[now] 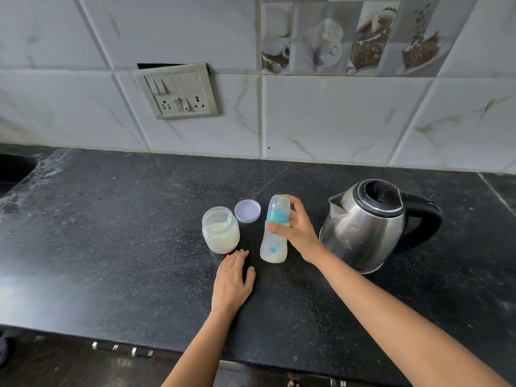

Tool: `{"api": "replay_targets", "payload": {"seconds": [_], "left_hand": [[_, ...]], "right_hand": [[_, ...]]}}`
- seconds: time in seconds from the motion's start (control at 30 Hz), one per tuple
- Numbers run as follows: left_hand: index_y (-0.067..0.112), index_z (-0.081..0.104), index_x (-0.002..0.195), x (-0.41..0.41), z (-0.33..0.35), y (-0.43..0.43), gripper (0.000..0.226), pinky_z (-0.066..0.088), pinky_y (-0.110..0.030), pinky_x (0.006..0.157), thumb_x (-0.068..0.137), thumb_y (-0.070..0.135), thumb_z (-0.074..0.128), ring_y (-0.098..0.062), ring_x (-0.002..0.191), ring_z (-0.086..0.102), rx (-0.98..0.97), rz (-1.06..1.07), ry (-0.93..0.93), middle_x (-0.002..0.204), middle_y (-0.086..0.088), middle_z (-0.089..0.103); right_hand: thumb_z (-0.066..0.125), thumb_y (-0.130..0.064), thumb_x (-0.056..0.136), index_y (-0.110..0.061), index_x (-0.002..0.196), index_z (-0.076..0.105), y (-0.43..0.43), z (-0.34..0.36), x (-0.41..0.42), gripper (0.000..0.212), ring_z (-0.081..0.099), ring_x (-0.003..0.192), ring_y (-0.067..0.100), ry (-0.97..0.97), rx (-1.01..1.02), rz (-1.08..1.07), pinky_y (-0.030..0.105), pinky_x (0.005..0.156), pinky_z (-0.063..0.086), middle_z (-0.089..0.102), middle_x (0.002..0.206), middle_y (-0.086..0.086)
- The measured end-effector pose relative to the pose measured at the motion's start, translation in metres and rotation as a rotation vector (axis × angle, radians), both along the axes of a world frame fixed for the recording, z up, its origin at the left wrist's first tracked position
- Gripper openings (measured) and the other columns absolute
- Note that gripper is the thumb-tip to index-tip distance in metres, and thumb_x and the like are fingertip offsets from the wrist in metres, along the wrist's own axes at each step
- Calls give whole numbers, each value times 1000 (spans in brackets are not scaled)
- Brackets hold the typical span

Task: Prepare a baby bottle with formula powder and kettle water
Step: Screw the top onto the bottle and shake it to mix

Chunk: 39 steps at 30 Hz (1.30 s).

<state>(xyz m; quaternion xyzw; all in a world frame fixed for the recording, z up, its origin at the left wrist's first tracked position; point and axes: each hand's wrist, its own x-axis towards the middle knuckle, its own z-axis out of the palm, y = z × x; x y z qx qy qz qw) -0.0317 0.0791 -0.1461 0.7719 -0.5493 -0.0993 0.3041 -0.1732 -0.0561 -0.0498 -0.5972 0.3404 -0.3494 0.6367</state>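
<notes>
A baby bottle [274,244] with a teal collar and a clear cap stands upright on the black counter [111,247], a little pale content at its bottom. My right hand [296,227] grips its collar from the right, thumb in front. My left hand [233,280] rests flat on the counter just left of the bottle's base. An open glass jar of formula powder [220,230] with a teal scoop inside stands to the left. Its lilac lid [247,210] lies behind it. A steel kettle [368,222] with a black lid and handle stands to the right.
A sink edge [16,169] shows at the far left. A tiled wall with a switch and socket panel [180,92] rises behind the counter. Drawer handles [122,349] sit below the counter's front edge.
</notes>
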Motion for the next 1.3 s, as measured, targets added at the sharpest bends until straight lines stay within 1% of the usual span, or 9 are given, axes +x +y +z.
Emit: {"api": "replay_targets", "payload": {"seconds": [0.2,0.33,0.43,0.67,0.8,0.93,1.07,1.17,1.3], "left_hand": [[11,59,126,2,0,1,46,30,-29,110,89,34,46,-21,128,50,6,-32,18,131,-5,60],[11,60,126,4,0,0,38,28,-28,110,90,23,59,-23,128,49,9,-48,40,132,-6,59],[10,60,126,5,-1,1,38,29,-31,112,90,22,60,-23,128,49,1,-66,42,132,-8,59],[10,61,123,7,-5,-1,36,34,-33,111,90,23,57,-21,128,48,-27,-80,50,131,-6,59],[10,60,123,9,-7,-1,36,37,-38,110,90,24,56,-21,128,48,-38,-91,44,130,-7,60],[9,60,123,9,-7,-1,36,35,-38,111,91,24,56,-21,130,47,-29,-92,48,132,-6,59],[9,61,122,9,-7,-1,35,35,-39,111,91,23,56,-22,130,47,-36,-95,58,132,-8,58],[9,60,122,9,-8,-2,34,35,-39,111,91,22,56,-22,130,46,-31,-95,61,133,-8,58],[10,59,122,10,-7,-2,33,37,-41,109,92,22,55,-22,130,46,-31,-96,76,134,-7,56]], "right_hand": [[86,-39,57,-18,132,46,7,34,15,87,67,90,29,-469,669,126,51,80,54,66,93,9],[50,-67,79,-7,124,55,14,45,17,74,67,69,21,-369,731,197,32,61,56,69,97,12],[33,-70,86,-18,112,67,18,54,15,67,58,59,18,-349,718,289,29,55,52,57,86,10],[55,-33,82,-2,113,52,9,65,24,44,65,81,30,-651,695,89,50,97,46,60,93,19],[77,-39,69,-2,108,60,26,57,25,57,62,70,22,-679,630,286,33,59,57,57,93,14],[64,-36,80,-3,104,60,19,68,38,41,64,64,23,-878,693,-39,36,64,58,56,87,15],[74,-26,75,-19,134,43,17,57,30,68,65,65,25,-853,679,296,33,57,58,59,116,21],[73,-22,75,-12,124,43,16,62,26,58,60,62,27,-838,610,399,35,54,55,60,99,19],[88,-16,48,-6,106,48,7,65,29,71,63,57,23,-978,719,117,29,50,55,60,87,13]]}}
